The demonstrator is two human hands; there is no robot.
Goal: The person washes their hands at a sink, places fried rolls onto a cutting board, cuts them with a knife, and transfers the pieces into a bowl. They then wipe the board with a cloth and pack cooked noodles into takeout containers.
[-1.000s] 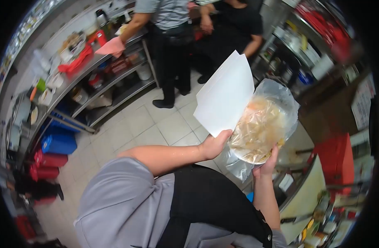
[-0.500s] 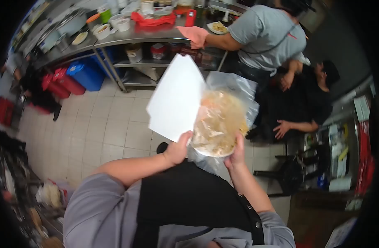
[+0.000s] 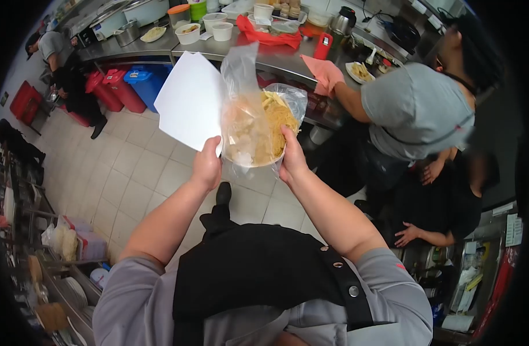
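Both my hands hold up an open white takeout box, its flat lid [image 3: 190, 104] swung out to the left. Inside the box lies yellow-brown food [image 3: 276, 128] that looks like noodles, with pale strips like fries at the far end. A clear plastic bag [image 3: 241, 92] covers the left part of the food and hangs past the box's edges. My left hand [image 3: 208, 164] is closed at the near corner, where lid and box meet. Around the right rim is my right hand [image 3: 293, 153], its thumb over the food's edge.
A steel counter [image 3: 218, 51] ahead carries tubs, a red bag [image 3: 270, 36] and a plate of food [image 3: 359, 72]. One person in grey [image 3: 417, 109] stands at right holding a pink cloth [image 3: 325, 74]; another in black sits behind. Bins [image 3: 142, 83] and a third person are at left.
The box has shifted left in view, and the plastic now uncovers more food on the right side. My right thumb has come over the food's edge. The person in grey appears farther right.
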